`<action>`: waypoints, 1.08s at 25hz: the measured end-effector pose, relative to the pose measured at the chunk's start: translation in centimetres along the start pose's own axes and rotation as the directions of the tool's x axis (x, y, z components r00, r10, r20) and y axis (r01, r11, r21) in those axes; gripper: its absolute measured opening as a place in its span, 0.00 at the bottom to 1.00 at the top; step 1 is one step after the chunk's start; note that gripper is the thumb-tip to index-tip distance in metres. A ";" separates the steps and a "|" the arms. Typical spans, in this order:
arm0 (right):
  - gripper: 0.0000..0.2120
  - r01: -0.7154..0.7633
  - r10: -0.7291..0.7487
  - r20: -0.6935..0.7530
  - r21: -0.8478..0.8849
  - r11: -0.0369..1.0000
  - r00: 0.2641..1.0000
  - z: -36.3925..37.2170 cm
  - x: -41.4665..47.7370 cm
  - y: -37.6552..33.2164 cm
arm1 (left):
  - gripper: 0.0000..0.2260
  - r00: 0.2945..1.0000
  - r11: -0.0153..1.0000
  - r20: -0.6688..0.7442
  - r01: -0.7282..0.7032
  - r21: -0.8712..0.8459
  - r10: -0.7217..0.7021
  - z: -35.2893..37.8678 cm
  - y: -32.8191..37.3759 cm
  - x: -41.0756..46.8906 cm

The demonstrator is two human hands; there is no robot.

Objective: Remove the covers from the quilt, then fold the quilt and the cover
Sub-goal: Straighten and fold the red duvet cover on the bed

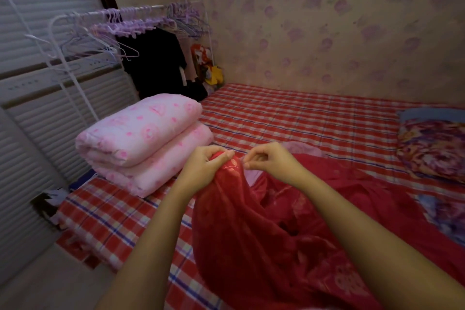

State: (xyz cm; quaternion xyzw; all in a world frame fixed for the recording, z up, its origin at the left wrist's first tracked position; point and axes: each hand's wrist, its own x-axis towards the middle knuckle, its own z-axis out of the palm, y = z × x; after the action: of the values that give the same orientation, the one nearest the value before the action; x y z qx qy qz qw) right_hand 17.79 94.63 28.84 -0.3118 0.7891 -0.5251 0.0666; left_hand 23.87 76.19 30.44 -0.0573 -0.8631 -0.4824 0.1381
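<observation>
Fingers of the left hand are curling tightly over a bunched peak of the red cover, with the thumb pressing the cloth from the near side. Just beside them, the right hand is pinching the edge of the same peak between thumb and forefinger, while its other fingers are hanging loosely bent. Both hands are holding the cloth up off the bed, and the two grips are nearly touching.

From the fingers the cover is draping down toward the person and spreading away over the red checked bed sheet, to the right of the stack of folded pink quilts. A strip of pale pink quilt is showing just under the right hand's pinch, and more pale pink cloth is peeking out behind that hand, though the blur is making its outline hard to trace.

Right of the stack, well apart from it, a flowered pillow is lying at the bed's far side. Behind the stack a white clothes rack is carrying purple hangers and dark clothes.
</observation>
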 end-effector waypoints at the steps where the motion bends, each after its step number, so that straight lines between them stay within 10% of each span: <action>1: 0.08 -0.007 0.006 0.005 0.036 0.999 1.000 0.6 -0.4 0.7 | 0.09 1.000 1.000 -0.010 0.019 -0.024 -0.019 -0.2 -0.1 -0.2; 10: 0.08 -0.038 0.091 -0.175 0.286 0.957 0.980 5.9 -1.5 3.1 | 0.08 0.996 0.972 -0.019 0.086 -0.221 -0.092 -1.7 0.1 -0.9; 24: 0.06 -0.047 0.021 -0.505 -0.039 0.998 0.863 5.2 -0.2 2.2 | 0.09 0.987 0.922 -0.066 0.110 -0.372 -0.144 -2.2 0.9 -0.4; 27: 0.06 -0.095 0.036 -0.240 -0.236 0.967 0.970 -0.2 1.2 -0.6 | 0.13 0.954 0.986 -0.263 0.115 -0.122 -0.144 -3.0 -2.9 1.4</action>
State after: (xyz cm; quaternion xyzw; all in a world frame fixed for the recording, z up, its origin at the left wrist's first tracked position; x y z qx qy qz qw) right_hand 16.99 93.92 29.74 -0.2273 0.8603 -0.4538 -0.0484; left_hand 22.44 72.07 30.01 0.0588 -0.8114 -0.5385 0.2194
